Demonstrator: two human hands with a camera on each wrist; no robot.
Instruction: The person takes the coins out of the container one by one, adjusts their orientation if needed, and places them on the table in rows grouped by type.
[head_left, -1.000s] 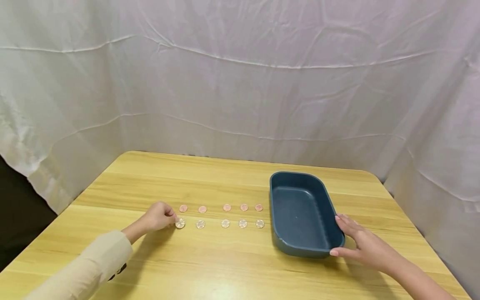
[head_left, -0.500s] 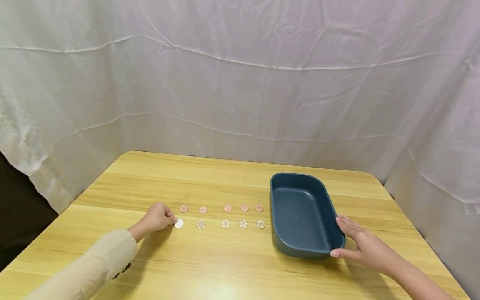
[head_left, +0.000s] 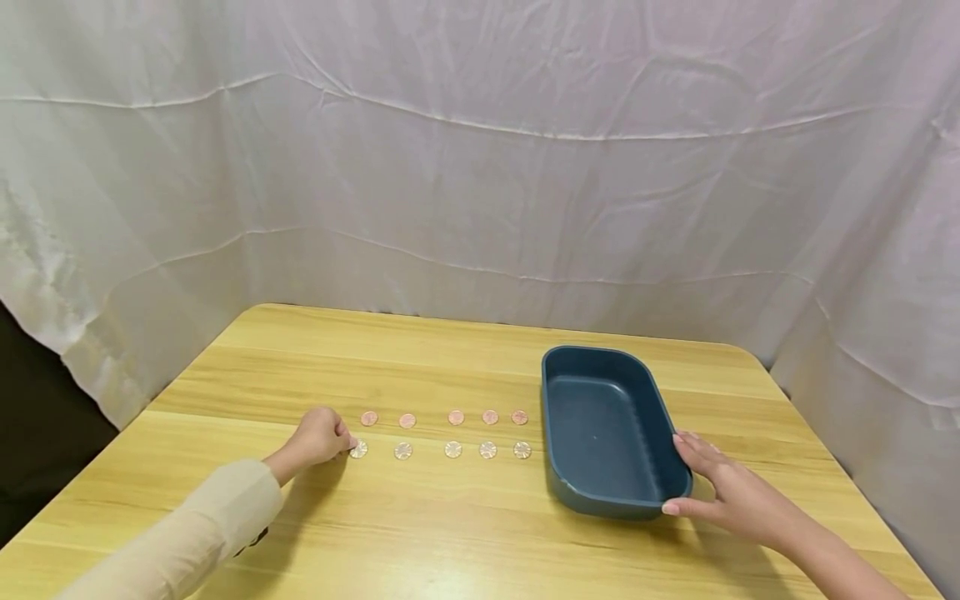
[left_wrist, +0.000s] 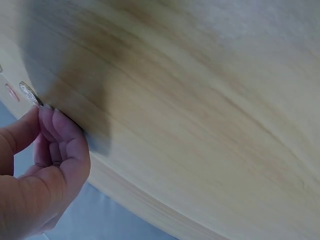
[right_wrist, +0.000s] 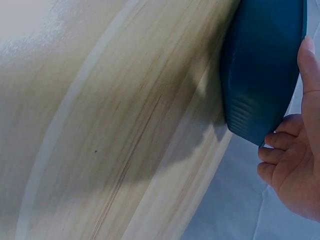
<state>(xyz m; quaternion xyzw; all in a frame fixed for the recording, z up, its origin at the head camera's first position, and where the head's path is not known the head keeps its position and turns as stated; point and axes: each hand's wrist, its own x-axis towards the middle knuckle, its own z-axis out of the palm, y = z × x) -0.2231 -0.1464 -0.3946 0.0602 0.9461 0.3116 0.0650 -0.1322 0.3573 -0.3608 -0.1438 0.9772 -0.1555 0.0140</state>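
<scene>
In the head view my left hand (head_left: 321,435) pinches the edge of a silvery coin (head_left: 359,450) at the left end of the front row. The left wrist view has this coin (left_wrist: 29,93) tilted at the tips of thumb and fingers. To its right lie several more silvery coins (head_left: 453,450). A row of copper coins (head_left: 456,417) lies just behind them. My right hand (head_left: 731,493) holds the dark blue bin (head_left: 600,425) by its near right corner, thumb at the near rim and fingers along the right side. Nothing lies inside the bin.
All of this is on a wood-grain table (head_left: 420,533) with rounded far corners. A pale cloth curtain (head_left: 480,192) hangs right behind the table and along its sides. A dark area (head_left: 37,425) shows past the cloth at far left.
The coin at my left fingertips flashed plain white half a second ago and shows its pattern again now, so its tilt has changed. My right hand and the bin have stayed in place.
</scene>
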